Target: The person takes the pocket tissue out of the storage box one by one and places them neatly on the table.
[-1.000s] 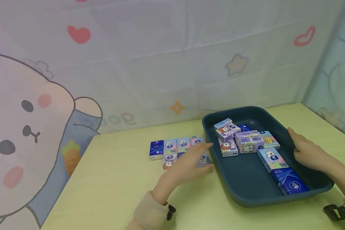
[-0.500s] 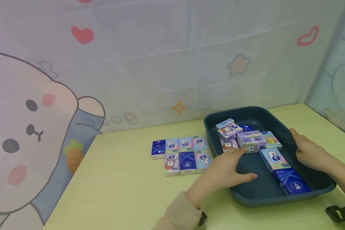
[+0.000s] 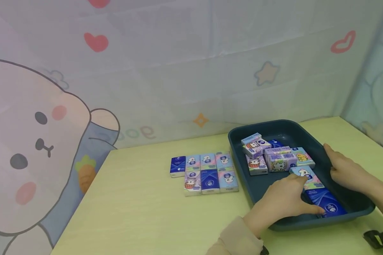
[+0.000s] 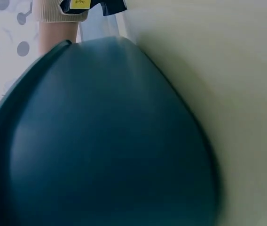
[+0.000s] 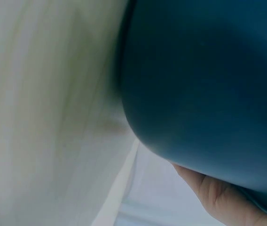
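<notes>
A dark teal plastic tray [image 3: 258,193] holds several small tissue packs. My left hand [image 3: 282,198] reaches over its near part, with the thumb beside a dark blue tissue pack [image 3: 327,202] and the fingertips at a light blue cartoon tissue pack [image 3: 309,176]. Whether they bear on either pack cannot be told. At the tray's right side my right hand [image 3: 349,173] holds the rim; in the right wrist view, fingers [image 5: 213,197] lie against the outer wall. The left wrist view shows mostly the tray's outer wall [image 4: 105,127].
On the table, left of the tray, lie two rows of tissue packs [image 3: 209,180], blue and cartoon-printed. More packs are heaped in the tray's far part, including a purple pack [image 3: 282,163]. A printed cloth [image 3: 166,71] hangs behind the table [image 3: 134,198].
My left hand has moved right, from over the packs on the table, across the tray's left rim to the packs inside its right part. The right hand stays at the rim.
</notes>
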{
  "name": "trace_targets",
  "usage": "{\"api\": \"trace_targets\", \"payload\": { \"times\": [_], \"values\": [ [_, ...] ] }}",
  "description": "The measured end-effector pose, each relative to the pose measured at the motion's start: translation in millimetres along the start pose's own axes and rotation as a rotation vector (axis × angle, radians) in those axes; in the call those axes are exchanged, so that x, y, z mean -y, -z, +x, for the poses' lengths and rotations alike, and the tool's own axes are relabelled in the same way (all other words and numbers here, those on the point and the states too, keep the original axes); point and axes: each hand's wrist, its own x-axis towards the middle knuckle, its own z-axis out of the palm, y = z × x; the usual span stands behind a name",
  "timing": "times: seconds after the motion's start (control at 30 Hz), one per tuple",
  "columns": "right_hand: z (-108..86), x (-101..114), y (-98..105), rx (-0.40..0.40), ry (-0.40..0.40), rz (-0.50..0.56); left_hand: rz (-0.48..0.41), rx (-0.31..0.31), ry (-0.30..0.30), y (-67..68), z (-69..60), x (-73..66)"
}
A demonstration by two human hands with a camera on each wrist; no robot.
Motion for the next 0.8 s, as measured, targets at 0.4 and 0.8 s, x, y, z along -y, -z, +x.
{"api": "trace_targets", "payload": {
  "times": [0.4, 0.8],
  "values": [
    [-0.2, -0.5, -2.7, -0.015, -0.002, -0.005, 0.09, 0.04, 0.051, -20.2, 24.5, -22.9],
    [-0.8, 3.2, 0.4, -0.024, 0.011, 0.006, 0.271, 0.032, 0.032, -25.8, 26.4, -30.8]
  ]
}}
